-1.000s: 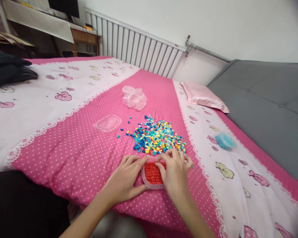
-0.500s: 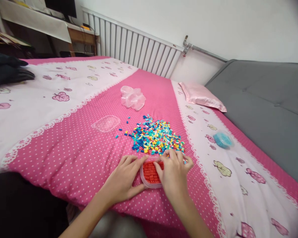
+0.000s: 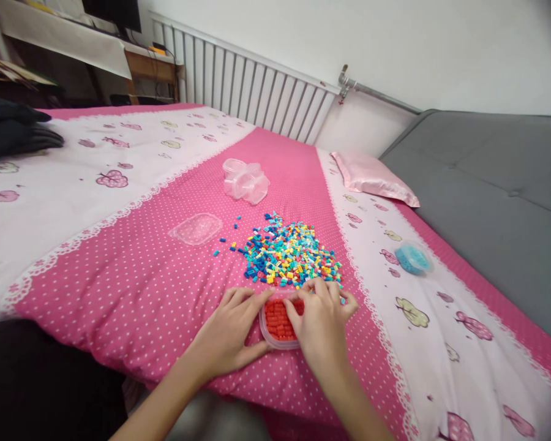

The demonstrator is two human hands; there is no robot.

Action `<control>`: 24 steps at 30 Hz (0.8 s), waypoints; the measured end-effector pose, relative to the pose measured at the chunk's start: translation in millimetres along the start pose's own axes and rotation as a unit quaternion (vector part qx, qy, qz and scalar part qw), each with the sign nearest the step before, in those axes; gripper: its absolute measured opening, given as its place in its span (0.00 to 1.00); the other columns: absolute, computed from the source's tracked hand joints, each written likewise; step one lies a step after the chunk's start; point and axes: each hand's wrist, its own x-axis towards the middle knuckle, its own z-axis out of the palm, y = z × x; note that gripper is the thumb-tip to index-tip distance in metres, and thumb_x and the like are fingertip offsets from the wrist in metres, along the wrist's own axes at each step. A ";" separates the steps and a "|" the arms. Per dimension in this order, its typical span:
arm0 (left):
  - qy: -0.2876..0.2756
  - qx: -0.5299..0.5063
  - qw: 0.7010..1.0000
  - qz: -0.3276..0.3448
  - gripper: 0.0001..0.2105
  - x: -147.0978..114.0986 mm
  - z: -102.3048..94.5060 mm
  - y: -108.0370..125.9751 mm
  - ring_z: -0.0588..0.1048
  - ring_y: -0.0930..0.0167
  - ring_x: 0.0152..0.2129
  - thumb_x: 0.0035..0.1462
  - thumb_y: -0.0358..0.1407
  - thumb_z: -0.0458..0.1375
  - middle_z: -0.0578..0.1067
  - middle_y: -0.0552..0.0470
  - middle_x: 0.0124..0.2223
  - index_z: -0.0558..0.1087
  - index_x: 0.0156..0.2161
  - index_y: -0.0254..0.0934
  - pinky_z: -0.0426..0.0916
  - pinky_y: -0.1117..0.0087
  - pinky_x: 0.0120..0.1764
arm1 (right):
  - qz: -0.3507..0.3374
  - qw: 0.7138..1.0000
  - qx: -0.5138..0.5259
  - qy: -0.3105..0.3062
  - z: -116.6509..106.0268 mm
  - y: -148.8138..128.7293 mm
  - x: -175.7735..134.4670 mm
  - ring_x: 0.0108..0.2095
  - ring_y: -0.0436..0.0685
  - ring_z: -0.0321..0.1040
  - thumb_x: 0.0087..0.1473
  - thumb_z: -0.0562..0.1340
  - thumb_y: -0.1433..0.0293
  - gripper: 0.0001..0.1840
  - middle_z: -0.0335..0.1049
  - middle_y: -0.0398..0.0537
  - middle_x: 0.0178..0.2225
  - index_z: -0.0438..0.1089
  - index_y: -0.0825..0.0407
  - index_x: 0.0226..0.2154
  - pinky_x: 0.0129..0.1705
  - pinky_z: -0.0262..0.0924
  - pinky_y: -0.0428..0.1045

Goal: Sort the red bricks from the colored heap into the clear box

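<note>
A small clear plastic container sits on the bed's near edge, with red toy bricks packed in rows inside. My left hand holds its left side, thumb at the near corner and fingers at the far rim. Over its right part bends my right hand, thumb and fingers drawn together above the bricks. Whatever lies between those fingertips is hidden, as is the container's right side. Just beyond my hands spreads a loose pile of mixed small toy bricks, mostly blue, teal, yellow and white.
A clear lid lies left of the pile. Several empty clear containers are bunched behind it. To the right stands a container of light blue pieces. A pink pillow rests near the grey headboard; dark cloth lies far left.
</note>
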 end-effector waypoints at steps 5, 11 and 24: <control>-0.003 0.009 1.000 0.006 0.34 0.0 0.5 -0.9 0.69 0.58 0.51 0.61 0.44 0.62 0.74 0.41 0.55 0.57 0.67 0.37 0.65 0.55 0.54 | -0.006 1.000 0.000 0.011 0.0 -0.4 0.2 0.44 0.67 0.62 0.54 0.67 0.70 0.05 0.74 0.52 0.38 0.77 0.48 0.28 0.51 0.45 0.66; 0.004 0.006 1.000 0.005 0.34 0.0 -0.1 -0.1 0.69 0.58 0.51 0.59 0.44 0.63 0.74 0.42 0.55 0.58 0.66 0.37 0.65 0.55 0.55 | -0.002 1.000 0.012 0.011 0.4 0.3 -0.3 0.45 0.67 0.62 0.54 0.67 0.70 0.05 0.74 0.52 0.39 0.78 0.48 0.27 0.51 0.45 0.66; -0.010 0.016 1.000 0.006 0.33 0.7 -0.8 0.5 0.68 0.58 0.51 0.61 0.43 0.62 0.73 0.42 0.55 0.55 0.66 0.37 0.65 0.55 0.55 | 0.017 1.000 -0.002 -0.008 -1.3 -1.7 2.2 0.45 0.67 0.63 0.53 0.68 0.69 0.04 0.73 0.51 0.40 0.78 0.48 0.27 0.53 0.46 0.65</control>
